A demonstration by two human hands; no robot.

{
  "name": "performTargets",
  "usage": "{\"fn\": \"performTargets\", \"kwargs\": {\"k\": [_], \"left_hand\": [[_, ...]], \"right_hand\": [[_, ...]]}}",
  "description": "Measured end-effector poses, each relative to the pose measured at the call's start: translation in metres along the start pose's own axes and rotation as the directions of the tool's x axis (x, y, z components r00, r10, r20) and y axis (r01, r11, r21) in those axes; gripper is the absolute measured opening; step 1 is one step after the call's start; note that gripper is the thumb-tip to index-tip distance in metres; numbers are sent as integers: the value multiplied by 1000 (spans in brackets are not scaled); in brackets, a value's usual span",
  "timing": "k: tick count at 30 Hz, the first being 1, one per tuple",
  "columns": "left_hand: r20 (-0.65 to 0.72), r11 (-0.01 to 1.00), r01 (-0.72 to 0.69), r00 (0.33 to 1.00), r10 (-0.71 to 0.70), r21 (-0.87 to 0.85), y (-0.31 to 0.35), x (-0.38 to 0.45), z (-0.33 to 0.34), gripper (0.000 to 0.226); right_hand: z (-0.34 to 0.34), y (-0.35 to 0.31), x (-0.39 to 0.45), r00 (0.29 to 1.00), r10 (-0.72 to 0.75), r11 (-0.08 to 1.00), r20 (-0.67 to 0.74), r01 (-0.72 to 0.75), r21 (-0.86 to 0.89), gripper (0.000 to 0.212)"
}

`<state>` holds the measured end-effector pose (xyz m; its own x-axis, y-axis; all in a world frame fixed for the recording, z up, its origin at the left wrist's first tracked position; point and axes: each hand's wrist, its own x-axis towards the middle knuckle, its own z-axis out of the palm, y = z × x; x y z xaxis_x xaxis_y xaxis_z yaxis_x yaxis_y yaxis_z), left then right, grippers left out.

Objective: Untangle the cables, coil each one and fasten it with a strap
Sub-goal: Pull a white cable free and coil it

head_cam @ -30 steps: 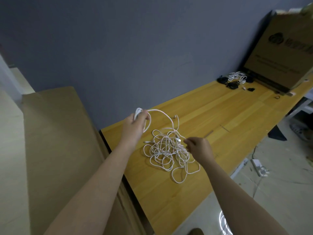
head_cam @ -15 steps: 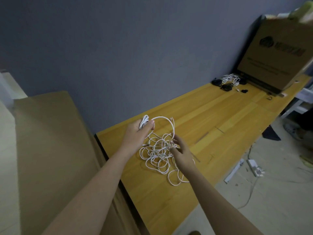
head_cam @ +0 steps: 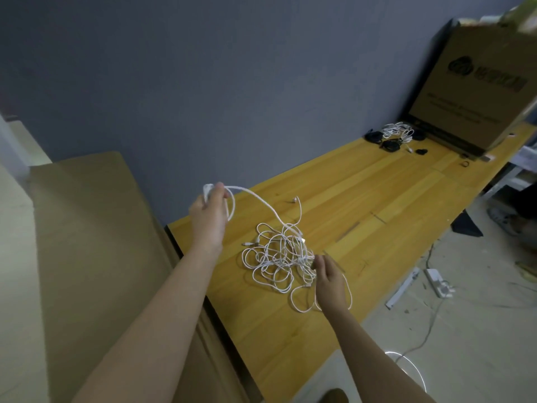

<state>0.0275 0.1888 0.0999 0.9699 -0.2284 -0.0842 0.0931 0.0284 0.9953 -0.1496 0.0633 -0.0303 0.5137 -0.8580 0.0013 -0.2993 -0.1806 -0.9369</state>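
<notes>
Head view, left hand: your left hand (head_cam: pixel 209 209) is raised off the table (head_cam: pixel 377 187), fingers curled round a small coil (head_cam: pixel 216 196) of white cable, apparently so the free length runs taut down to the pile.
Head view, right hand: your right hand (head_cam: pixel 329 279) sits at the near right edge of the tangle (head_cam: pixel 280 258), fingertips pinching a strand, likely to hold the pile down while the lifted cable pulls free.
Head view, tangle: it lies loose on the wood, near the table's left end.
Head view, far end: a second bundle (head_cam: pixel 396 132) with dark items rests beside a cardboard box (head_cam: pixel 479 88).
</notes>
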Motion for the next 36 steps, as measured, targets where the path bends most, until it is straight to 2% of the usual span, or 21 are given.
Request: {"fn": "performTargets", "kwargs": {"k": [1,2,4,7,9,12,13,16,18,20,22,24,27,31,33,35,36], "left_hand": [[-31,1000,-9,999,9,-12,0,4,-2,29],[-28,998,-40,999,42,46,0,5,-3,29],[77,972,-137,989,124,192,-2,0,1,28],[183,955,-182,973,140,233,-5,-7,7,28],[225,952,-195,964,141,236,-7,-7,7,28],[277,933,-235,948,159,272,-9,-8,7,31],[287,929,-242,945,160,278,-9,-10,8,31],[313,916,-255,937,155,310,-11,-10,9,32],[320,913,-264,934,162,311,-12,-9,9,30],[329,908,-285,927,180,306,-13,-9,10,31],[339,910,-285,924,178,299,-13,-9,10,32],[377,934,-240,917,129,264,-14,-8,9,35],[520,973,-160,852,51,168,-16,-7,6,43],[687,1000,-12,727,2,9,-15,-11,6,44],[728,982,144,685,-10,-122,-12,-10,5,41],[723,922,292,690,-17,-256,-9,-9,5,38],[706,896,326,708,-21,-300,-8,-8,5,37]], "right_hand": [[-6,7,1,999,36,999,-31,-36,-20,30],[-12,17,3,996,75,995,-47,-78,-64,31],[-18,32,8,990,134,978,-50,-140,-154,34],[-11,23,19,988,148,972,45,-137,-192,31],[-5,-1,21,995,70,989,69,-61,-131,32],[3,-43,9,997,-77,993,29,74,92,35],[7,-54,5,993,-109,983,55,99,156,38],[16,-78,-7,953,-189,976,239,154,157,48],[22,-89,-12,905,-214,973,367,166,157,31],[28,-96,-16,886,-251,960,389,176,217,20],[29,-102,-18,912,-264,948,315,185,258,26],[25,-107,-9,953,-262,951,153,228,208,27],[13,-119,14,942,-325,939,-89,332,91,14],[5,-131,45,904,-389,920,-175,391,-30,10],[11,-121,56,930,-347,938,-121,343,-53,11],[22,-97,56,950,-293,947,106,303,-105,15],[30,-84,51,929,-281,940,241,317,-127,18]]}}
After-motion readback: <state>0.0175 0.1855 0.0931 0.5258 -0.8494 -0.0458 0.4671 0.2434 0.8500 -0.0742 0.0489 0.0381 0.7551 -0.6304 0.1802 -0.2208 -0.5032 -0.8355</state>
